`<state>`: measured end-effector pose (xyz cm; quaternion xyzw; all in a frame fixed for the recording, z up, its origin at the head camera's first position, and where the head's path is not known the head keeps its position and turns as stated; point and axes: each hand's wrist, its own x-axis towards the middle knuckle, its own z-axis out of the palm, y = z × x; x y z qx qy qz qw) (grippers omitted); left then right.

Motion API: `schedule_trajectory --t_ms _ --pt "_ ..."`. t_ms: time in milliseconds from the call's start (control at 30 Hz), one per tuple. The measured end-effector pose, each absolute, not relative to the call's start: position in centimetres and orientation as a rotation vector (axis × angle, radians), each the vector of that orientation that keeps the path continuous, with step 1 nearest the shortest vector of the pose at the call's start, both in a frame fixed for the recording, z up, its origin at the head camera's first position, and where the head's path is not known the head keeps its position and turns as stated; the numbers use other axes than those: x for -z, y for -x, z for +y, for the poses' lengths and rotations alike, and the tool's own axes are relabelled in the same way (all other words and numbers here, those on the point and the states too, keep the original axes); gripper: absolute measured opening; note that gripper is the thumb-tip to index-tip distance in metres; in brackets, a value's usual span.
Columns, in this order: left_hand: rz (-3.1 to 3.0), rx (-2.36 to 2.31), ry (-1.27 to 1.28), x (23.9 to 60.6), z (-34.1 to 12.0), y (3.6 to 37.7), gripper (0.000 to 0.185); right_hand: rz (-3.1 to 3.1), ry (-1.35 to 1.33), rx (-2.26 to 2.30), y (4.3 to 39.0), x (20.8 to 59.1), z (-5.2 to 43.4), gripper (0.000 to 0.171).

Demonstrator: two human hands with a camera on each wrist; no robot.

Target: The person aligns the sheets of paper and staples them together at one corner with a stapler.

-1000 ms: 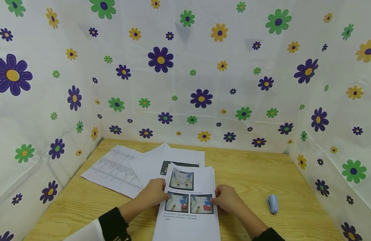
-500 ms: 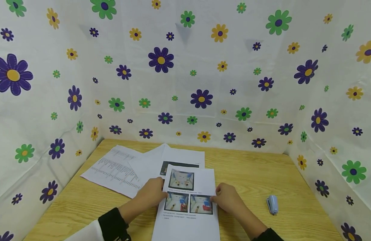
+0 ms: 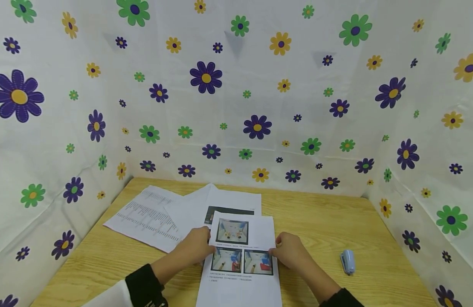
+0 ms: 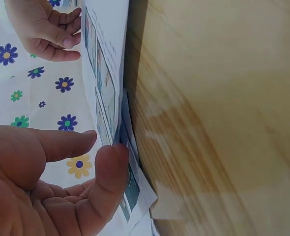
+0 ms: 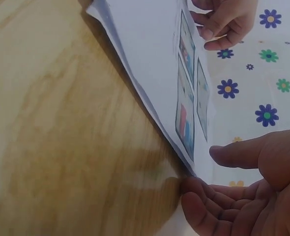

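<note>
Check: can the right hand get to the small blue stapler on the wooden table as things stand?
Probably yes. The small blue stapler lies alone on bare wooden table just right of the right hand, nothing between; that hand is at the printed sheet's edge.

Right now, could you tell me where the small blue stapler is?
In the head view, the blue stapler lies on the wooden table, right of the right hand, apart from it.

wooden table (image 3: pixel 320 221); paper sheets (image 3: pixel 175 213) lying left of centre on it; blue stapler (image 3: pixel 347 260) well right of the sheets
</note>
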<state>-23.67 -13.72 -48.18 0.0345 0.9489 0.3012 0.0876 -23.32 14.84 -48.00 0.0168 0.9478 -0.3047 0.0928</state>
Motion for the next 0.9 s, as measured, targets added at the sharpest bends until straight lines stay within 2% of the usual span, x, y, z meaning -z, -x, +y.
schedule_trajectory --t_ms 200,500,667,900 --pt "2.919 -0.778 -0.086 47.5 -14.7 25.0 0.037 2.822 -0.063 0.882 24.9 46.5 14.8 0.037" --pt "3.033 -0.695 -0.016 46.4 -16.3 28.9 0.049 2.829 -0.092 1.125 30.7 44.7 13.1 0.047" --pt "2.979 -0.731 0.078 46.9 -16.3 30.9 0.051 2.802 -0.156 1.232 33.0 45.3 11.9 0.046" --pt "2.982 -0.715 0.108 47.8 -15.9 32.1 0.054 2.864 -0.241 1.094 34.4 47.2 11.3 0.045"
